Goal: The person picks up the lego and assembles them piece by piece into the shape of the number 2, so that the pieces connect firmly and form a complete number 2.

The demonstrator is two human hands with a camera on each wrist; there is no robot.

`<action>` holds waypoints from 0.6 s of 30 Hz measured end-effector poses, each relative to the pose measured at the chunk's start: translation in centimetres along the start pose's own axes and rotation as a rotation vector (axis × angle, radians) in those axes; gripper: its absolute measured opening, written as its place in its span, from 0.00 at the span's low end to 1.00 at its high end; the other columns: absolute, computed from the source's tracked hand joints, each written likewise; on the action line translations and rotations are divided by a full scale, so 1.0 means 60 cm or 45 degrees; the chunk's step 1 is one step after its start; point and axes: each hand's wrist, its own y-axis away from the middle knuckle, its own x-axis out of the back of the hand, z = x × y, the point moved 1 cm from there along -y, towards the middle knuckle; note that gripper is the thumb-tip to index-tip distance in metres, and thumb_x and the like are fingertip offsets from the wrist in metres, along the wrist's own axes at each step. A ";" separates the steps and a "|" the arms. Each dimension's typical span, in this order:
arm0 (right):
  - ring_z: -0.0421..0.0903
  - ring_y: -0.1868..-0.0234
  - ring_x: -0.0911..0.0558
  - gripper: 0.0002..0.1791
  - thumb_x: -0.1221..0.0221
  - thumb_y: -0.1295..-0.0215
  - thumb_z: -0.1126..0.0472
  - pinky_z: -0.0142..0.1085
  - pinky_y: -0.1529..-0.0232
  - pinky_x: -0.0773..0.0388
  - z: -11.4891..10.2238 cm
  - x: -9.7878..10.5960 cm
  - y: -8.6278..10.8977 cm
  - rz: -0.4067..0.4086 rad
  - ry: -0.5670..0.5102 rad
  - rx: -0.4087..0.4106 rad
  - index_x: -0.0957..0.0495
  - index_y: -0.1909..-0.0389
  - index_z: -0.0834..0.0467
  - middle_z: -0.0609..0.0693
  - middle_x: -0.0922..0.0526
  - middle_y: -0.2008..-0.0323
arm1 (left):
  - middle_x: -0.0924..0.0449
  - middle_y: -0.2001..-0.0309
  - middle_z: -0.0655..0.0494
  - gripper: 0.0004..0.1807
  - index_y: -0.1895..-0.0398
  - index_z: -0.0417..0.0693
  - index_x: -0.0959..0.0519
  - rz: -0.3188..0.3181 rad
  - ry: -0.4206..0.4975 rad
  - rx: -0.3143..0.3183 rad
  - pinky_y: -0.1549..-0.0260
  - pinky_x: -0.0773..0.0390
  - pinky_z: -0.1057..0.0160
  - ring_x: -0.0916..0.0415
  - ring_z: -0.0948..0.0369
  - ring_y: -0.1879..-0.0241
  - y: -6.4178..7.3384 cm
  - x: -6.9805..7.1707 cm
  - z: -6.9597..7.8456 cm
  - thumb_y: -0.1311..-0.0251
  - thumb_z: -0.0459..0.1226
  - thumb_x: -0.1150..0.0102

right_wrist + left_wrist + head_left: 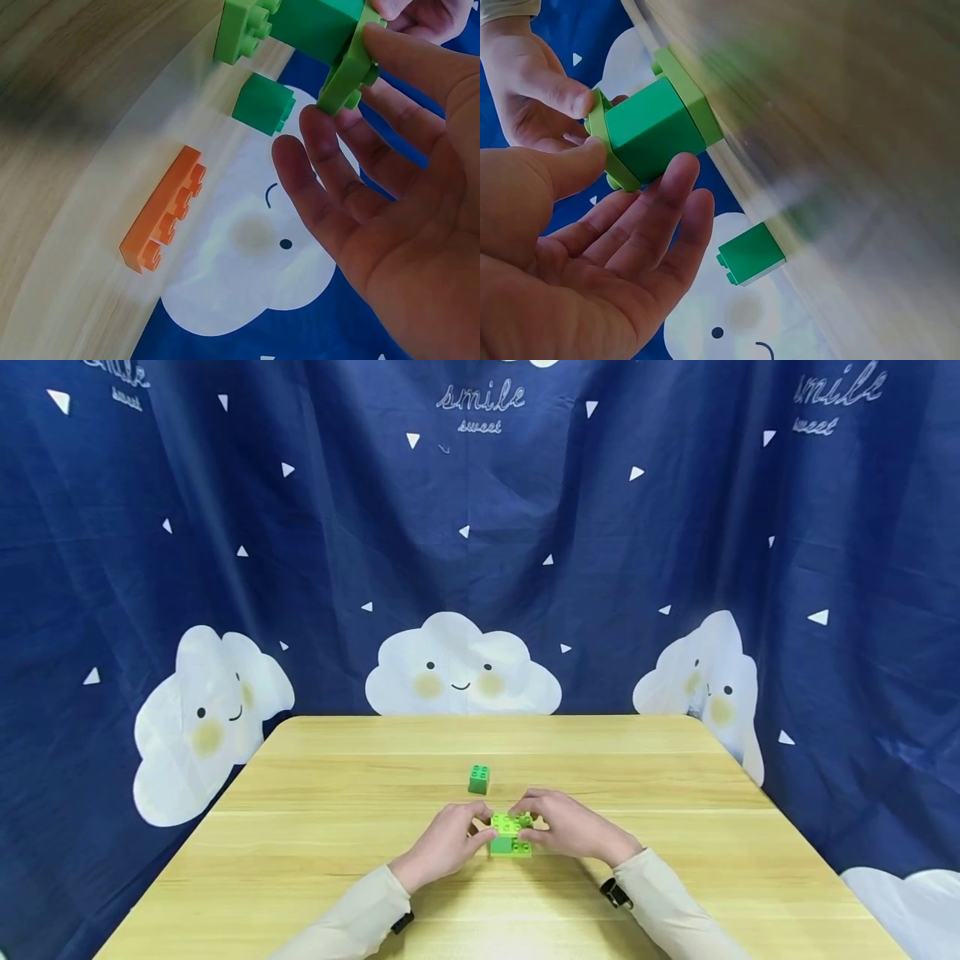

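With thumb and fingers of our left hand (447, 839) and right hand (576, 827), we are pinching the upper lime block (506, 827) atop a stack (501, 844). Beneath the stack the table (300, 827) is spreading; beyond it a loose green block (479, 781) is sitting; rightward an orange block (161, 214) is lying.

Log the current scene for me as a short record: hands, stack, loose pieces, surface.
left hand: pinches the stack's left side
right hand: pinches the stack's right side
stack, top: light green plate
stack, middle: green block
stack, bottom: light green base
loose pieces: small green block, studs up, beyond the stack; orange brick, seen only in the right wrist view
surface: wooden table
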 end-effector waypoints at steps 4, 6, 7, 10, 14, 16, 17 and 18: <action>0.39 0.54 0.20 0.15 0.40 0.32 0.55 0.37 0.52 0.20 0.005 0.005 -0.003 0.007 -0.053 -0.007 0.19 0.47 0.55 0.47 0.17 0.51 | 0.16 0.51 0.49 0.14 0.50 0.43 0.20 0.012 -0.014 0.000 0.69 0.22 0.72 0.21 0.68 0.67 0.000 0.001 0.003 0.35 0.41 0.40; 0.38 0.58 0.19 0.15 0.41 0.31 0.55 0.34 0.56 0.19 0.009 0.009 -0.007 0.021 -0.097 -0.011 0.19 0.48 0.57 0.47 0.15 0.55 | 0.16 0.51 0.49 0.14 0.50 0.43 0.20 0.021 -0.028 -0.004 0.69 0.22 0.72 0.21 0.68 0.67 0.000 0.001 0.004 0.35 0.41 0.39; 0.37 0.60 0.19 0.15 0.41 0.31 0.55 0.33 0.58 0.20 0.011 0.011 -0.009 0.033 -0.112 -0.013 0.19 0.48 0.57 0.46 0.15 0.57 | 0.16 0.51 0.49 0.14 0.50 0.43 0.20 0.026 -0.037 -0.007 0.69 0.22 0.71 0.21 0.68 0.67 0.000 0.001 0.005 0.35 0.41 0.39; 0.36 0.64 0.19 0.15 0.41 0.30 0.56 0.30 0.62 0.20 0.020 0.018 -0.018 0.065 -0.149 -0.025 0.20 0.48 0.58 0.45 0.15 0.62 | 0.16 0.51 0.49 0.15 0.50 0.44 0.20 0.025 -0.051 -0.003 0.68 0.21 0.71 0.21 0.68 0.66 0.000 0.000 0.006 0.35 0.41 0.39; 0.37 0.66 0.18 0.16 0.42 0.30 0.55 0.30 0.64 0.20 0.028 0.029 -0.034 0.103 -0.168 -0.062 0.21 0.46 0.57 0.43 0.15 0.65 | 0.16 0.51 0.50 0.15 0.50 0.44 0.20 0.022 -0.058 0.019 0.67 0.21 0.71 0.21 0.68 0.66 0.000 -0.001 0.007 0.34 0.42 0.40; 0.38 0.66 0.17 0.16 0.42 0.30 0.54 0.31 0.63 0.20 0.029 0.036 -0.042 0.124 -0.170 -0.076 0.22 0.46 0.57 0.43 0.14 0.65 | 0.16 0.51 0.51 0.15 0.50 0.45 0.20 0.021 -0.061 0.025 0.67 0.22 0.71 0.21 0.69 0.66 -0.001 -0.001 0.006 0.34 0.43 0.40; 0.38 0.66 0.17 0.16 0.42 0.30 0.54 0.32 0.63 0.20 0.029 0.039 -0.046 0.133 -0.171 -0.086 0.22 0.46 0.57 0.43 0.14 0.65 | 0.16 0.51 0.51 0.15 0.50 0.45 0.20 0.021 -0.061 0.025 0.67 0.22 0.71 0.21 0.69 0.66 -0.001 -0.002 0.005 0.34 0.43 0.40; 0.38 0.66 0.17 0.17 0.41 0.30 0.54 0.32 0.62 0.19 0.029 0.042 -0.050 0.141 -0.175 -0.092 0.22 0.45 0.57 0.43 0.14 0.66 | 0.16 0.51 0.50 0.15 0.50 0.45 0.20 0.019 -0.061 0.023 0.67 0.22 0.71 0.21 0.69 0.67 -0.001 -0.002 0.004 0.34 0.43 0.40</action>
